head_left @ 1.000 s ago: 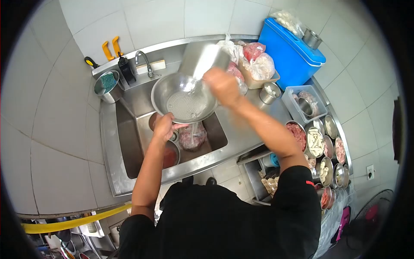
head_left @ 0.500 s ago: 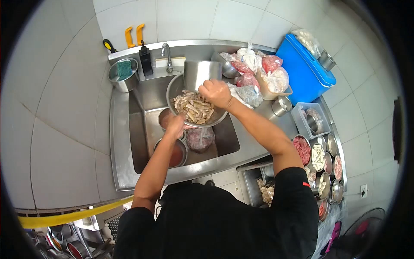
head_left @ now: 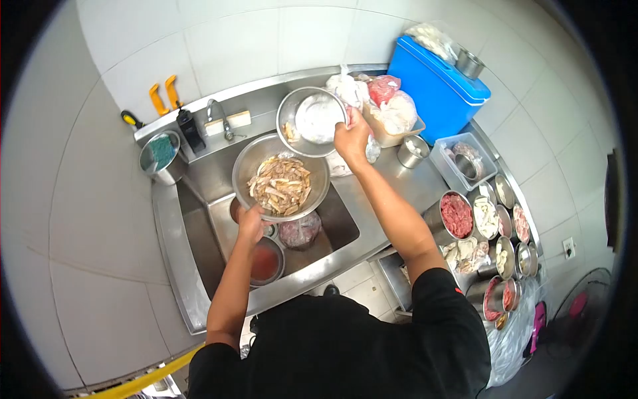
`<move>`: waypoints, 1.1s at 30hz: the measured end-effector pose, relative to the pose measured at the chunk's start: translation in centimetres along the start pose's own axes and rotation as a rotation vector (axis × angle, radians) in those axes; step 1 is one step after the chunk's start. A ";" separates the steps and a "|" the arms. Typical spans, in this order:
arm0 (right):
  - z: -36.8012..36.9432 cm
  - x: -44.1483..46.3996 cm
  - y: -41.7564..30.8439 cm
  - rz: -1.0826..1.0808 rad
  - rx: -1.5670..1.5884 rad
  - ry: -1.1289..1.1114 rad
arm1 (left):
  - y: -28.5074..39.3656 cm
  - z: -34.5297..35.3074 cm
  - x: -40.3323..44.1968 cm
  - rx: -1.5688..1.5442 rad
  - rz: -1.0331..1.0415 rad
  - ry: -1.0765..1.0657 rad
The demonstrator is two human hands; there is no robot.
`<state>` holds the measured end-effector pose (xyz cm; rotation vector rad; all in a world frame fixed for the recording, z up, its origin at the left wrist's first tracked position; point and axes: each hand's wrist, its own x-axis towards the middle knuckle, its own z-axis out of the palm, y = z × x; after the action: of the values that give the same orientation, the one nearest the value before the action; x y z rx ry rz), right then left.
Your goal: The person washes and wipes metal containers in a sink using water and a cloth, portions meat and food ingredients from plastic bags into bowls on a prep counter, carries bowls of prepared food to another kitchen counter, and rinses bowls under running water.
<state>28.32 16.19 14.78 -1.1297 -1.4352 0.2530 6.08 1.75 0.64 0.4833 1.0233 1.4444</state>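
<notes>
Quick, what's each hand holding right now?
Left hand: closed on the wide metal bowl, near its rim.
Right hand: closed on the steel pot, near its rim.

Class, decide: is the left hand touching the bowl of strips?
Touching: the head view shows the left hand holding the bowl by its near rim.

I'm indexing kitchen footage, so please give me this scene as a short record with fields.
Left hand: holds wide metal bowl by its near rim
Bowl contents: brownish strips
Right hand: holds tilted metal pot, a few pieces inside
In sink: bagged bundle, container with reddish contents
Behind sink: curved faucet
Right of sink: blue box
</notes>
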 end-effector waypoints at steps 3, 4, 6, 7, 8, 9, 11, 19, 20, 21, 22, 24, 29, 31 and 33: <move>-1.1 -0.4 0.6 0.105 0.259 0.026 | 0.1 -0.4 -0.1 0.040 0.000 -0.010; -1.6 -0.8 0.2 0.138 0.349 0.032 | 0.1 -0.6 0.0 0.052 0.008 -0.033; -2.4 -2.3 -1.3 -0.276 0.041 0.015 | -0.2 -0.8 0.4 0.060 0.002 -0.033; -2.4 -2.8 -1.8 -0.484 -0.115 0.002 | -0.3 -0.8 0.6 0.058 -0.003 -0.039; -1.6 -3.5 -1.8 -0.729 -0.157 -0.132 | -0.5 -0.7 0.9 0.031 -0.023 -0.040; -0.9 -4.9 -1.7 -0.958 -0.197 -0.271 | -1.1 -0.4 0.9 0.038 -0.039 -0.029; -0.3 -5.3 -0.9 -1.051 -0.274 -0.338 | -1.8 0.4 1.7 -0.006 -0.048 -0.064; -1.7 -1.7 -0.6 -0.849 -0.336 -0.159 | -3.1 1.2 2.7 0.076 -0.021 -0.093; -1.9 -1.4 -0.5 -0.726 -0.255 -0.071 | -2.2 2.7 1.2 0.054 -0.088 -0.041; -2.2 -1.1 -0.2 -0.600 -0.176 0.017 | -1.9 3.2 1.0 0.058 -0.088 -0.049; -2.3 -1.0 0.6 -0.598 -0.182 0.029 | -1.6 3.3 0.8 0.036 -0.125 -0.026; -2.2 -0.9 3.1 -0.143 0.017 -0.004 | -1.7 2.8 0.3 0.024 -0.104 -0.052; -8.4 -1.9 6.5 0.278 0.360 0.241 | -2.5 -4.5 3.1 0.008 -0.128 -0.080; -11.0 -3.9 9.1 0.426 0.243 0.194 | -2.5 -6.9 4.2 0.043 -0.069 0.024; -13.3 -6.5 9.9 0.518 0.210 0.259 | -0.6 -7.3 5.3 0.044 -0.183 -0.091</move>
<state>43.02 10.31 6.64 -1.2914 -0.8501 0.5845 -0.35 4.49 -5.07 0.4702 1.0012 1.2295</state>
